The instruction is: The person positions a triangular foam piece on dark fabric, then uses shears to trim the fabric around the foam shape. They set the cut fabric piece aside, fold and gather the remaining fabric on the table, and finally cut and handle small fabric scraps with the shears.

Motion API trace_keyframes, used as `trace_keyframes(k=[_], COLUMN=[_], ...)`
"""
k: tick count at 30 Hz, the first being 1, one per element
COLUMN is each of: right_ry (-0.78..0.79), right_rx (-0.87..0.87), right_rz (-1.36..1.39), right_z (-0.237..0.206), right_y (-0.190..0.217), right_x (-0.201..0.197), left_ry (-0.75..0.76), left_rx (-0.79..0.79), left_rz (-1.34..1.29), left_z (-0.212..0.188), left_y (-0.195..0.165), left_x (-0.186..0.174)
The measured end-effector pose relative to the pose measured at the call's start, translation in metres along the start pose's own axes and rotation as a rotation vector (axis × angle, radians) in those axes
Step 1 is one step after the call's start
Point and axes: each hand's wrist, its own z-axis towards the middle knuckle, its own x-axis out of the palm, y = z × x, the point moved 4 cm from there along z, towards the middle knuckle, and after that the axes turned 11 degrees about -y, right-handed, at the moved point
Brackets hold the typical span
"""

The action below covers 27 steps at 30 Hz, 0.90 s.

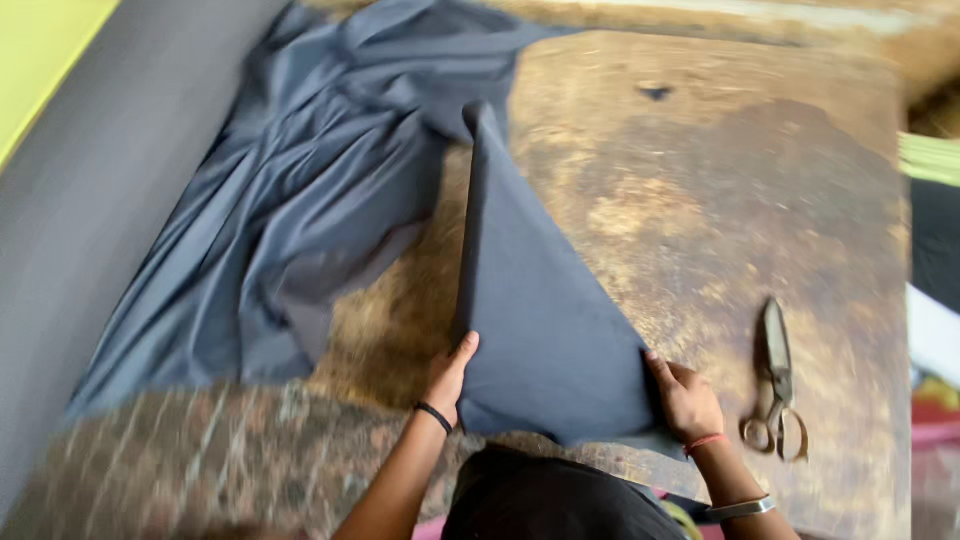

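Worn, stained brown table [720, 180]; grey fabric roll [90, 200] along its left edge, yellow wall behind. Grey-blue cloth [540, 320] spills from the roll, its folded strip running lengthwise away from the person, tapering toward the far side. Left hand [448, 378] pinches the near left fold edge; right hand [685, 400] grips the near right corner. Scissors [775, 385] lie just right, blades pointing away.

Worn brown bench [700, 200], surface mottled and stained, patchy lighter areas. Grey-blue cloth [330, 190] spread in folds over its left and middle part. Metal scissors [775, 385] lie closed near the right edge, well apart from the cloth.
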Motion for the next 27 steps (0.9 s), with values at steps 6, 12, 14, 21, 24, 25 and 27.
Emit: trace_keyframes(k=[6, 12, 14, 21, 24, 25, 27], right_ry=[0.137, 0.421, 0.618, 0.827, 0.687, 0.694, 0.716], right_rx=[-0.255, -0.527, -0.605, -0.964, -1.168, -1.235, -1.306], right_rz=[-0.012, -0.038, 0.035, -0.357, -0.378, -0.335, -0.306], right_z=[0.004, -0.065, -0.103, -0.247, -0.324, -0.35, -0.401], right_y=[0.088, 0.178, 0.207, 0.29, 0.319, 0.33, 0.349], right_x=[0.03, 0.103, 0.133, 0.239, 0.291, 0.308, 0.347], left_ry=[-0.146, -0.509, -0.586, -0.91, -1.073, -1.084, -1.096], left_rx=[-0.041, 0.084, 0.167, 0.34, 0.339, 0.328, 0.309], left_rz=[-0.167, -0.384, -0.565, -0.889, -0.929, -0.987, -1.102], left_z=[-0.066, -0.141, -0.169, -0.235, -0.25, -0.256, -0.267], left_y=[0.002, 0.032, 0.053, 0.143, 0.177, 0.187, 0.202], left_x=[-0.077, -0.19, -0.232, -0.376, -0.444, -0.464, -0.505])
